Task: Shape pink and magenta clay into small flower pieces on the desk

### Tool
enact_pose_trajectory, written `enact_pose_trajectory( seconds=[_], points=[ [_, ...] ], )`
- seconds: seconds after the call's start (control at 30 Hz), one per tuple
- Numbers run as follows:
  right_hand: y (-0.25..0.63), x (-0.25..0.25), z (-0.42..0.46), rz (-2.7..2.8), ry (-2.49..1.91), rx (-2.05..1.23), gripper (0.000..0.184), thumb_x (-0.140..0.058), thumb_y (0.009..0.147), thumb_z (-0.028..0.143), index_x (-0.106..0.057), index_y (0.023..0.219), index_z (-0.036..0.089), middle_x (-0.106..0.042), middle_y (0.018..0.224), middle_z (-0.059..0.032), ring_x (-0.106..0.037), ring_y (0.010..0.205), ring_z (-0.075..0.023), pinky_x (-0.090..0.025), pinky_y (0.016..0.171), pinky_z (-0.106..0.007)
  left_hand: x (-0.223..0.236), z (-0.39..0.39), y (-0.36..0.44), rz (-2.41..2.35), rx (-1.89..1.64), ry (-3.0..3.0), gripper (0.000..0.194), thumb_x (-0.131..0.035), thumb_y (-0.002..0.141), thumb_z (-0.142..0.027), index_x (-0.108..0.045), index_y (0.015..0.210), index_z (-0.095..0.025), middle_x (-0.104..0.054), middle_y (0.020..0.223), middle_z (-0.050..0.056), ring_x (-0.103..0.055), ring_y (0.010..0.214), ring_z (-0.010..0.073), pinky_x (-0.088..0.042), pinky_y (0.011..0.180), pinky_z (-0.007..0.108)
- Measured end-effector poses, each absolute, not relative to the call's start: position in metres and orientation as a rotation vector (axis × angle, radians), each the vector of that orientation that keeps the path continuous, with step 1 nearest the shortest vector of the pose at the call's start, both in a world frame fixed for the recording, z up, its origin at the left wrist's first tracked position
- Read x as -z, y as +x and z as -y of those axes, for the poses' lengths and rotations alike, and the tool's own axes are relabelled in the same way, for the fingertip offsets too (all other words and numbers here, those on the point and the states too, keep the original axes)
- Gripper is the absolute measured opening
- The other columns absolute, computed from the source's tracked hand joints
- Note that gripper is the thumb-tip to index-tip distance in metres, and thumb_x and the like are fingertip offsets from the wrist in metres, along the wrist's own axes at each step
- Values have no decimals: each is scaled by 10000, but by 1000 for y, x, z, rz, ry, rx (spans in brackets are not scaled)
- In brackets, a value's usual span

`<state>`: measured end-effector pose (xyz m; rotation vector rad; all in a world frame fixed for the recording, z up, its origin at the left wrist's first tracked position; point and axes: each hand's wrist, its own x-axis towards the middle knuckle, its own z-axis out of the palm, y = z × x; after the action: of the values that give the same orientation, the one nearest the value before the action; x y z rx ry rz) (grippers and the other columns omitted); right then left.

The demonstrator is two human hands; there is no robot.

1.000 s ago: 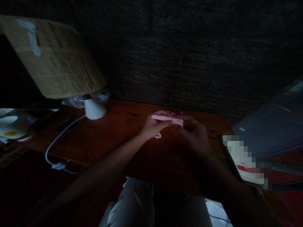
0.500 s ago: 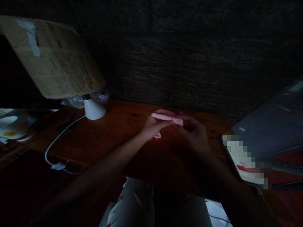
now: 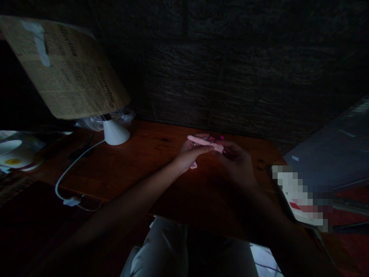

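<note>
Above the wooden table I hold a pink roll of what looks like modelling clay (image 3: 199,141), smooth and rounded at its left end and ragged at its right end. My left hand (image 3: 188,151) is closed round its middle, thumb along the near side. At the ragged end, the fingers of my right hand (image 3: 238,159) pinch the clay; their tips are partly hidden. Under my left wrist lies a small pink lump (image 3: 194,165), mostly covered. A bright magenta bit (image 3: 221,137) shows just behind my fingers, too small to name.
On the left of the wooden table (image 3: 150,154) stands a lamp with a newsprint shade (image 3: 77,73) and trailing white cord (image 3: 62,173). A white cup (image 3: 13,152) is at far left. A blurred-out pale flat object (image 3: 294,196) lies right. A dark wall (image 3: 201,69) rises behind.
The left end of the pink roll has tilted up slightly as my left hand shifted its grip. My right hand stays at the ragged end, and the view has moved a little.
</note>
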<state>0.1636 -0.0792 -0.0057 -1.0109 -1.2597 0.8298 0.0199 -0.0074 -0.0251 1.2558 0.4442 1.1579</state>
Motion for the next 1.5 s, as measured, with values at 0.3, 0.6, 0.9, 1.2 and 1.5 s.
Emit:
enact_pose_trajectory(
  seconds=[0.3, 0.6, 0.9, 1.2, 1.5],
  points=[
    [159, -3, 82, 1115, -994, -965, 251, -832, 694, 303, -753, 929, 266, -762, 1005, -7, -690, 949, -192, -526, 944, -394, 10, 14, 15, -412, -1142, 1145, 365, -836, 664, -209, -654, 976, -158, -728, 1001, 43, -682, 1013, 188, -490, 984, 368],
    [159, -7, 79, 946, -838, -1192, 172, -824, 671, 264, -772, 834, 277, -765, 982, -3, -674, 890, -171, -541, 832, -319, 5, 16, 9, -299, -1094, 1325, 514, -849, 671, -233, -632, 1133, -171, -732, 1112, 87, -690, 1046, 216, -543, 924, 361],
    [159, -6, 78, 894, -816, -1275, 126, -833, 664, 250, -755, 762, 246, -732, 857, 11, -656, 785, -129, -545, 750, -260, 3, 14, 4, -280, -1155, 1514, 540, -842, 671, -189, -626, 1165, -177, -728, 1064, 60, -699, 996, 186, -574, 876, 332],
    [161, -5, 77, 866, -827, -1321, 139, -834, 652, 299, -757, 757, 248, -734, 880, 1, -655, 836, -152, -566, 762, -275, 6, 11, 3, -269, -1208, 1588, 591, -841, 679, -229, -601, 1216, -176, -726, 1111, 74, -705, 995, 181, -565, 898, 330],
    [162, -1, 76, 889, -836, -1338, 183, -844, 664, 341, -765, 800, 247, -735, 916, -5, -662, 845, -153, -570, 758, -287, -1, 14, 1, -345, -1203, 1651, 461, -816, 702, -205, -644, 1125, -142, -737, 1008, 71, -697, 914, 152, -551, 836, 281]
  ],
)
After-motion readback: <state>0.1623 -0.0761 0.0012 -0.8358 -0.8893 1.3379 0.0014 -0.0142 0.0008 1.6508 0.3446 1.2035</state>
